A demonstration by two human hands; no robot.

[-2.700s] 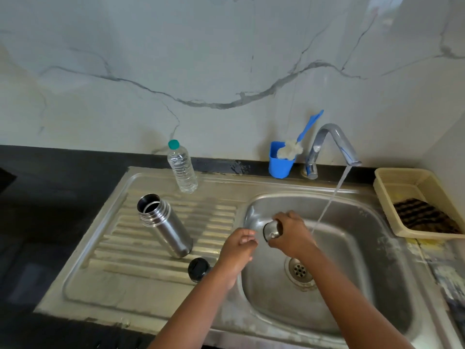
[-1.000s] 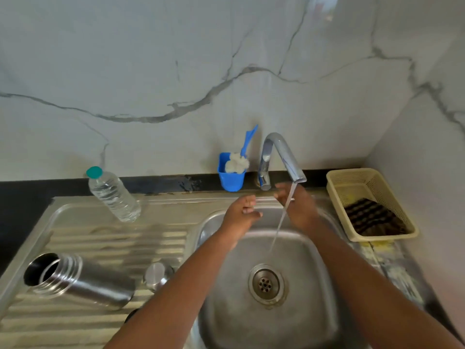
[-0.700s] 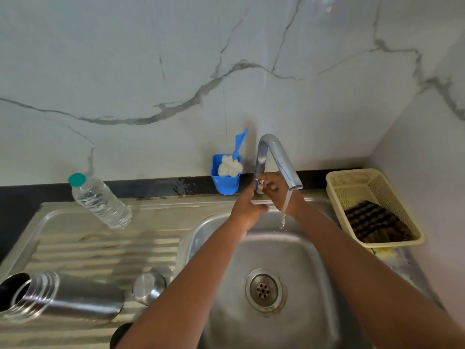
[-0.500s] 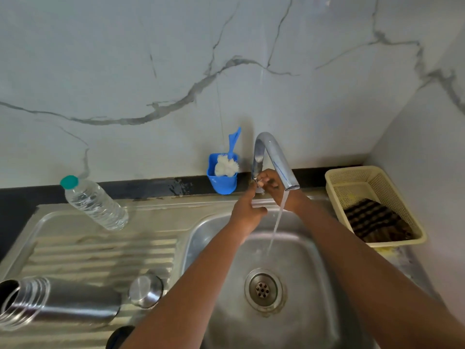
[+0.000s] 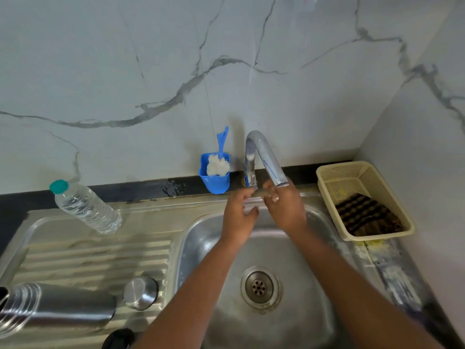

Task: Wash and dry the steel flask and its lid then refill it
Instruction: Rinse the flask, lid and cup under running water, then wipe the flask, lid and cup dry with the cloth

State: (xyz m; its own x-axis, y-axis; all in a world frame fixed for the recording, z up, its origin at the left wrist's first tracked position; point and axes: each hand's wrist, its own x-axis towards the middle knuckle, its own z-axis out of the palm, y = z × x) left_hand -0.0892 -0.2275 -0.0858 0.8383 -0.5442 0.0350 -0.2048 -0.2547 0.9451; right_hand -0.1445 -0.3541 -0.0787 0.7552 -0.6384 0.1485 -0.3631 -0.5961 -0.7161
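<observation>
while both hands sit up at the tap [image 5: 264, 159], no water shows at the spout, so this reads as the shut-off closing the wash step. the right hand [image 5: 285, 210] has its grip curled round the tap's lever, fingers pinching the small handle just behind the spout, and the left hand [image 5: 239, 217] hangs right beside it with loosely curled fingers, grasping nothing i can make out. the steel flask [image 5: 57, 307] lies on its side on the sink's ribbed drainer [image 5: 95, 255], well away to the left of and below both grips, mouth open, with the lid [image 5: 140, 293] standing just by its base. drying comes next, i'd say: off to the right of the right grip a dark cloth [image 5: 367, 217] sits in the cream basket [image 5: 339, 172]; the water bottle [image 5: 86, 207], far left of the grips, waits for the refill.
</observation>
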